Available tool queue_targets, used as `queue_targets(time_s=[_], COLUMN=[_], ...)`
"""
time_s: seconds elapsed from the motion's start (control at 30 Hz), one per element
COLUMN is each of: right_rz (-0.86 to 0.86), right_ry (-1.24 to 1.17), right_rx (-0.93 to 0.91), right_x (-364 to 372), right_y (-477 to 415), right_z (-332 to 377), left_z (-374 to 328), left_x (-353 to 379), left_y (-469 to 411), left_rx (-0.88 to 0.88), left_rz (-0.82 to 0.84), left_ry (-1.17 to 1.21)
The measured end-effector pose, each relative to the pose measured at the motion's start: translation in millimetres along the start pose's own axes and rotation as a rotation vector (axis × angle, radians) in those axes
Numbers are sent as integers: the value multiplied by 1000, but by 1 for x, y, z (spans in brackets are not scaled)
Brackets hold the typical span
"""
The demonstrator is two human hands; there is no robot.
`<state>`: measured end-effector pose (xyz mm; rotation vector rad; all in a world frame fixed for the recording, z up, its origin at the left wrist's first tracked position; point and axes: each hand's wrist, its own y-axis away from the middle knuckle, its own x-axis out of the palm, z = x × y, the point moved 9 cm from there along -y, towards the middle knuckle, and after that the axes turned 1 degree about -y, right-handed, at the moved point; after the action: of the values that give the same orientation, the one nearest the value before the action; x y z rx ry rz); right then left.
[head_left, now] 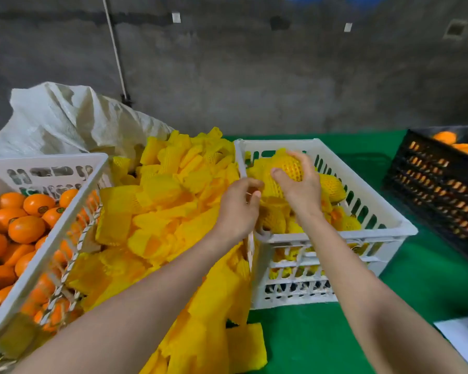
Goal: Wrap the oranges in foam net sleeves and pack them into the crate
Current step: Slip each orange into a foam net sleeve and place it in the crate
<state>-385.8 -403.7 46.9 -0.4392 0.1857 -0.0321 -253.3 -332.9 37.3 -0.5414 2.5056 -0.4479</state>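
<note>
My right hand [299, 182] grips an orange wrapped in a yellow foam net sleeve [285, 168] above the white crate [343, 233], which holds several wrapped oranges [333, 184]. My left hand [238, 206] is beside it at the crate's left rim, its fingers curled and pinching the sleeve's loose end. A heap of empty yellow sleeves [168, 201] lies between the two white crates. The left white crate [52, 238] is full of bare oranges [25, 228].
A white woven sack [65, 117] stands behind the sleeve heap. A black crate [430, 190] with oranges sits at the right on the green table cover [322, 341]. A pale sheet [465, 341] lies at the lower right. A grey wall is behind.
</note>
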Motion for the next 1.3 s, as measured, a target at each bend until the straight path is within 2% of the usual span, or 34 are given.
queue_targets(time_s=[0.1, 0.17, 0.23, 0.37, 0.53, 0.6, 0.67, 0.77, 0.9, 1.03, 1.13, 1.2, 1.3], right_rz=[-25, -22, -10, 5, 166, 161, 139, 169, 243, 299, 342, 488, 879], right_ry=[247, 415, 540, 655, 834, 902, 965, 904, 663, 406, 261, 217, 277], right_rx=[85, 146, 182, 163, 207, 207, 124, -90, -374, -457, -478, -472, -461], right_x=[-18, -27, -30, -21, -2, -4, -3, 17, 52, 77, 96, 126, 189], right_y=[-42, -68, -90, -115, -117, -115, -110, -95, -50, 7, 52, 87, 156], right_z=[-33, -54, -71, -90, -118, -116, -101, -65, -7, 36, 60, 64, 52], left_z=[-9, 0, 11, 18, 17, 16, 15, 15, 14, 21, 44, 66, 93], left_x=[54, 78, 87, 84, 77, 70, 59, 46, 34, -1, -62, -114, -181], left_y=[-15, -18, -19, -21, -20, -19, -16, -9, 0, 8, 12, 17, 32], left_rx=[97, 63, 27, 31, 25, 8, -4, -27, -38, -36, -127, -202, -279], left_rz=[227, 338, 378, 351, 288, 224, 130, 30, 51, 130, 77, -5, -113], left_ry=[-227, -329, -364, -328, -255, -211, -178, -165, -149, -82, 31, 46, 23])
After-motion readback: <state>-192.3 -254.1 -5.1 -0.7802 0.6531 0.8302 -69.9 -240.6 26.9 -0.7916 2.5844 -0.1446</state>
